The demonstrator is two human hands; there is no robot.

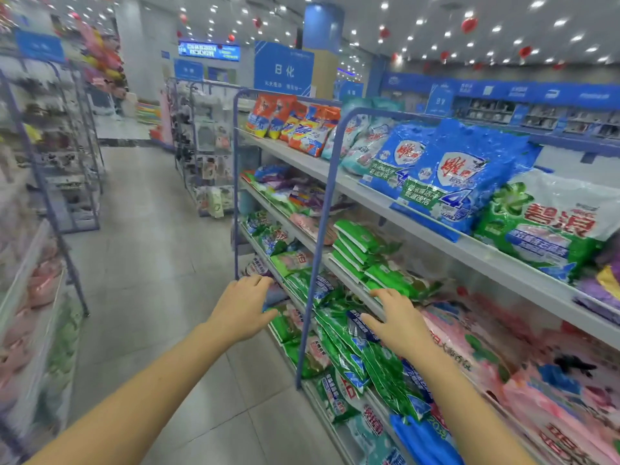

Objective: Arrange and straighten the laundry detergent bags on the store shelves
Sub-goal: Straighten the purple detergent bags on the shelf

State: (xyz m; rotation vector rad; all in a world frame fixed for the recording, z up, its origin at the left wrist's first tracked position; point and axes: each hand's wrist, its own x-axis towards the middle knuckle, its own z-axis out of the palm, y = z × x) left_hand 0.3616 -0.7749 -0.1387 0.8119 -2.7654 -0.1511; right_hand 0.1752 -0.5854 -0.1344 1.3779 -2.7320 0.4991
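Store shelves [295,156], green bags [339,333] (glossy, slumped)

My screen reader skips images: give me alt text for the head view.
A left hand and right hand, both empty, reach toward green detergent bags on lower store shelves. Orange bags and blue bags stand on the top shelf.

Left-aisle racks [40,182] blurred, goods unreadable. Pink bags [553,407] cut by right edge. Blue post [318,250] hides strip of green bags [339,333]. Your right hand [399,325] covers part of them; fingertip contact unclear.
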